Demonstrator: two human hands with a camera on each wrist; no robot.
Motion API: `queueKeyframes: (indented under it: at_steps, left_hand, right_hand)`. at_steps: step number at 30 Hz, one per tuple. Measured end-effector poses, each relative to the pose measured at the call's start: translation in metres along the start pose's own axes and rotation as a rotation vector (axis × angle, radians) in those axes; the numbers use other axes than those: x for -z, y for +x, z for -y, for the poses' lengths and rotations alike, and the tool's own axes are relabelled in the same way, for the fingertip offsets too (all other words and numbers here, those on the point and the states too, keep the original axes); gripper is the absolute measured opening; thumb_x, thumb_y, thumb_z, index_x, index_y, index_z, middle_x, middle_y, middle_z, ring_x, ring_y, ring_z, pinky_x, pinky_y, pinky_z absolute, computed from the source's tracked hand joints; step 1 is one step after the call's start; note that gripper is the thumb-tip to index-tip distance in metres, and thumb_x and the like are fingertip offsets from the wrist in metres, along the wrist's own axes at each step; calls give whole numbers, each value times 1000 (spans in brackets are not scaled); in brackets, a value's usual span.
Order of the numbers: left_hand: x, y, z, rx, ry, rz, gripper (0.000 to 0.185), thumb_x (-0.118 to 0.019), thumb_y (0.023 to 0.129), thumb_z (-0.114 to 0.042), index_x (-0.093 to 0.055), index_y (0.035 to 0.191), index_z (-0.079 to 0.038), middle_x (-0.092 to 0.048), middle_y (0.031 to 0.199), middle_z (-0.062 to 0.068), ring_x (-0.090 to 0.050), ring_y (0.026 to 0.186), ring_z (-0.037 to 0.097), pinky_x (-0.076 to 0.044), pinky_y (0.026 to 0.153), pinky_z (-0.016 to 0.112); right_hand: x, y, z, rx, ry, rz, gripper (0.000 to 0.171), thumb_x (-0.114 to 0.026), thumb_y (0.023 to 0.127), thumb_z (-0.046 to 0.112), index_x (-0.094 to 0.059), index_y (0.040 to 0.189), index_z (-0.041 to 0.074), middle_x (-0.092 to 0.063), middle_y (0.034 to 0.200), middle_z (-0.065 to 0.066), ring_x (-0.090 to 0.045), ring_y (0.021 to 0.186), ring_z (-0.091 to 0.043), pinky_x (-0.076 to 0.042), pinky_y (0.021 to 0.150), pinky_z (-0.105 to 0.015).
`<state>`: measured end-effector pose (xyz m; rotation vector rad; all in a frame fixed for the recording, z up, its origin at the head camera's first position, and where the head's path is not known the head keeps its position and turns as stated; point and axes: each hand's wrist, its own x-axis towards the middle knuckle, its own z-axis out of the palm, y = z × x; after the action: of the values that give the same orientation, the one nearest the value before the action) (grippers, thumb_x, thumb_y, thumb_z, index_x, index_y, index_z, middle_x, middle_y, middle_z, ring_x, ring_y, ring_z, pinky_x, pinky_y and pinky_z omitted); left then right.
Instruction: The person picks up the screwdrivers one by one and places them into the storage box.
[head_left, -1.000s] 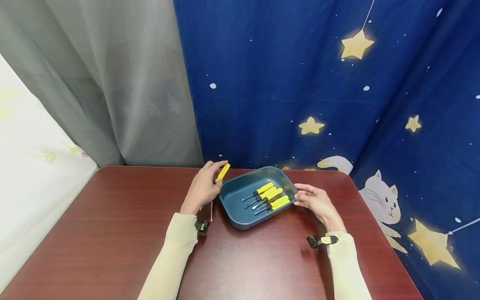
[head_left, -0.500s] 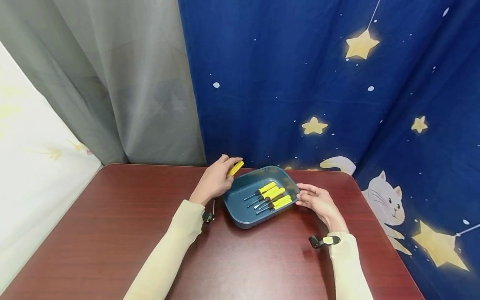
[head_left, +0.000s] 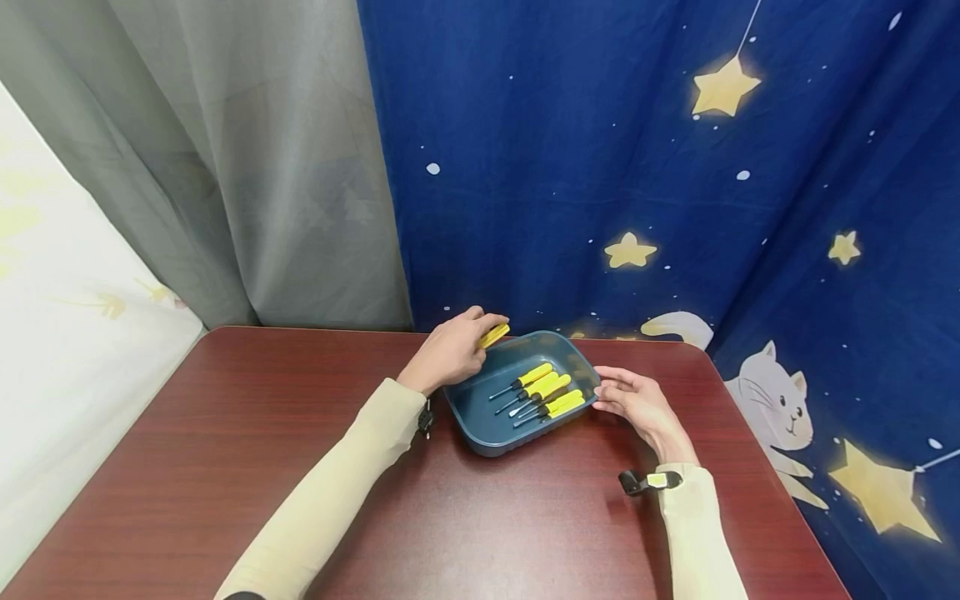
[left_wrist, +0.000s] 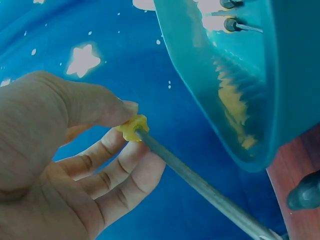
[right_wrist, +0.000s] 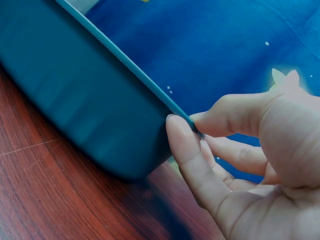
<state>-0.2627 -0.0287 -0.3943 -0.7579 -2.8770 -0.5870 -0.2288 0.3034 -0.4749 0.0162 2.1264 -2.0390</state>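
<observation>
My left hand (head_left: 448, 350) pinches a screwdriver (head_left: 495, 335) by its yellow handle, over the far left rim of a dark blue plastic bin (head_left: 477, 412). The left wrist view shows the yellow handle end (left_wrist: 134, 128) between thumb and fingers, its long metal shaft (left_wrist: 200, 187) slanting down outside the bin wall. Several smaller yellow-handled screwdrivers (head_left: 551, 386) lie side by side in the bin, shafts pointing left. At the bin's right end, my right hand (head_left: 637, 408) grips the rim; the right wrist view has thumb and fingers closing on the rim's corner (right_wrist: 187, 119).
The bin stands on a reddish-brown wooden table (head_left: 247, 450), near its far edge. A blue star-print curtain (head_left: 540, 167) and a grey curtain (head_left: 300, 167) hang behind. A dark rounded thing (left_wrist: 306, 192) shows at the left wrist view's right edge.
My left hand has moved right with the screwdriver, from beside the bin to its far left rim, and the handle now tilts flatter. The right hand keeps its grip on the rim.
</observation>
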Motion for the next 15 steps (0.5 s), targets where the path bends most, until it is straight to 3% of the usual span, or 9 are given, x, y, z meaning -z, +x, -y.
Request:
queueKeyframes:
  at_steps: [15]
  left_hand:
    - [2,27,-15,-36,-3,129,58,-65,89,-6,-59,144,-24,-63,124,2,-58,103,18,-54,93,39]
  right_hand:
    - [0,-3,2,-10,1,0,53,-58,95,-9,-45,147,-10,-71,108,-14,-71,86,-9,-61,83,-29]
